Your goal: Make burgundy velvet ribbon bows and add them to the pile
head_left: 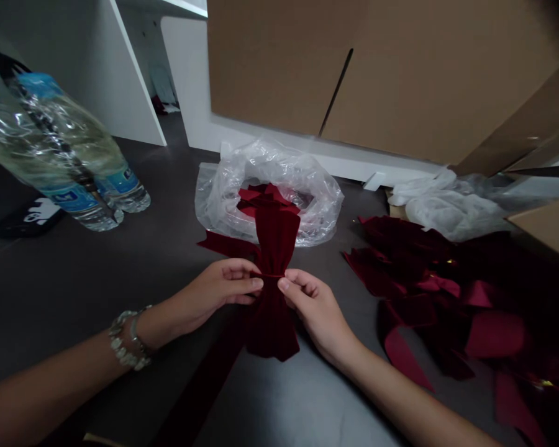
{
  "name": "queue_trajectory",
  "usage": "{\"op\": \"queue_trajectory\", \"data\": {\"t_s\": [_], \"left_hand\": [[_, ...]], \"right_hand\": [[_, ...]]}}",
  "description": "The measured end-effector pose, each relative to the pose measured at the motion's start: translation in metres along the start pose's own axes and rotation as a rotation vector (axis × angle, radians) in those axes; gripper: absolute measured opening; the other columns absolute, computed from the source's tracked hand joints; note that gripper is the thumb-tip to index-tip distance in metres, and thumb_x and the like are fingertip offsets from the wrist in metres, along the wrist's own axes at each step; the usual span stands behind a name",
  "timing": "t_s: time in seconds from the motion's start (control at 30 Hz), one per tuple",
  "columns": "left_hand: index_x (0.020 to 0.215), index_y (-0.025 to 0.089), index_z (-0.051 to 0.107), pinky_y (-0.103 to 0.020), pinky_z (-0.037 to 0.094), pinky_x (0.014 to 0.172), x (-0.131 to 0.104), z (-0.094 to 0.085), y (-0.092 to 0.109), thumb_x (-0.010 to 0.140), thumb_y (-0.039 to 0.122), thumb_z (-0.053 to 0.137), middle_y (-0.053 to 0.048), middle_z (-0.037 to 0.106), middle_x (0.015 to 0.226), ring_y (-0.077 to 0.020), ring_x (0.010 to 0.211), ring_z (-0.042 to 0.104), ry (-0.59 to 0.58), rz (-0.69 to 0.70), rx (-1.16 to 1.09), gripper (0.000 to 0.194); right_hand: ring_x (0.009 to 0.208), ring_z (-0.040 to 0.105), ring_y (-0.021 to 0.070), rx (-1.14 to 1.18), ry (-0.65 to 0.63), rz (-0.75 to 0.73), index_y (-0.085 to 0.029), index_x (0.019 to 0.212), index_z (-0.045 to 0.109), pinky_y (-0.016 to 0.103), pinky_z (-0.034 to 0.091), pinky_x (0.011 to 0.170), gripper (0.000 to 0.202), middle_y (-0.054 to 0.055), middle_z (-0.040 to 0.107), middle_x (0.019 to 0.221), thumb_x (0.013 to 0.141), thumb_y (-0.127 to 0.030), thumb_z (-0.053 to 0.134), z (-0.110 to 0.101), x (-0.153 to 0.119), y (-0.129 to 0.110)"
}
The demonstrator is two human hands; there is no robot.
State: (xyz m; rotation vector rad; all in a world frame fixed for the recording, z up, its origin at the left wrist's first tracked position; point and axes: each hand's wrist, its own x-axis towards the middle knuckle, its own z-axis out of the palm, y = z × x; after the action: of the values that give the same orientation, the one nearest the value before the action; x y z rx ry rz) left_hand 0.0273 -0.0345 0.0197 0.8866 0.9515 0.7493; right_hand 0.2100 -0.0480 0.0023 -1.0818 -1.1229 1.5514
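A dark red velvet bow (274, 323) is in the middle of the head view, cinched at its centre by a thin red tie (273, 275). On the left side of that cinch, my left hand (223, 288) pinches between thumb and fingers. My right hand (314, 304) pinches the opposite side in the same way. One loop fans out above the hands, the other below. A ribbon tail with a notched end (223, 244) sticks out to the upper left, and a long tail (209, 372) runs down toward the lower left.
Behind the bow lies an opened clear plastic bag (214, 198) with red ribbon pieces (268, 197) inside. Several red bows (447, 285) are heaped at right beside crumpled plastic (447, 205). Water bottles (69, 155) stand at left near a dark phone (32, 217). A cardboard sheet (377, 74) rises behind.
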Motion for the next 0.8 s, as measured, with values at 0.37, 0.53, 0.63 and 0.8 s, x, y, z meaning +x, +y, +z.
{"op": "queue_trajectory", "data": {"t_s": [0.37, 0.53, 0.63, 0.8], "left_hand": [[0.086, 0.019, 0.071, -0.021, 0.049, 0.068, -0.001, -0.001, 0.000, 0.075, 0.024, 0.073, 0.000, 0.067, 0.082, -0.0101, 0.075, 0.060, -0.067, 0.022, -0.068, 0.012], [0.081, 0.015, 0.070, -0.024, 0.051, 0.068, 0.000, -0.002, -0.003, 0.075, 0.024, 0.074, -0.003, 0.068, 0.081, -0.0133, 0.077, 0.063, -0.123, -0.038, -0.137, 0.011], [0.091, 0.016, 0.070, -0.028, 0.051, 0.074, 0.002, -0.004, -0.005, 0.076, 0.025, 0.073, -0.005, 0.070, 0.090, -0.0159, 0.083, 0.064, -0.158, -0.023, -0.077, 0.018], [0.100, 0.018, 0.068, -0.032, 0.049, 0.085, 0.003, -0.005, -0.007, 0.076, 0.026, 0.073, -0.006, 0.071, 0.101, -0.0196, 0.094, 0.065, -0.155, 0.019, -0.050, 0.026]], "right_hand": [[0.065, 0.051, 0.0106, 0.040, -0.114, 0.028, -0.019, 0.076, 0.067, 0.023, 0.041, 0.065, 0.024, -0.002, 0.061, 0.072, 0.080, -0.043, 0.066, -0.003, 0.000, 0.001], [0.066, 0.055, 0.0127, 0.153, -0.175, 0.071, -0.019, 0.079, 0.068, 0.025, 0.044, 0.067, 0.025, -0.001, 0.063, 0.071, 0.080, -0.044, 0.067, -0.001, -0.002, 0.006], [0.073, 0.059, 0.0134, 0.277, -0.255, 0.087, -0.021, 0.088, 0.070, 0.026, 0.045, 0.073, 0.023, 0.001, 0.067, 0.080, 0.082, -0.042, 0.066, 0.003, -0.004, 0.008], [0.082, 0.063, 0.0138, 0.390, -0.323, 0.090, -0.021, 0.098, 0.071, 0.027, 0.046, 0.081, 0.025, 0.003, 0.071, 0.090, 0.083, -0.039, 0.066, 0.008, -0.006, 0.006]]}}
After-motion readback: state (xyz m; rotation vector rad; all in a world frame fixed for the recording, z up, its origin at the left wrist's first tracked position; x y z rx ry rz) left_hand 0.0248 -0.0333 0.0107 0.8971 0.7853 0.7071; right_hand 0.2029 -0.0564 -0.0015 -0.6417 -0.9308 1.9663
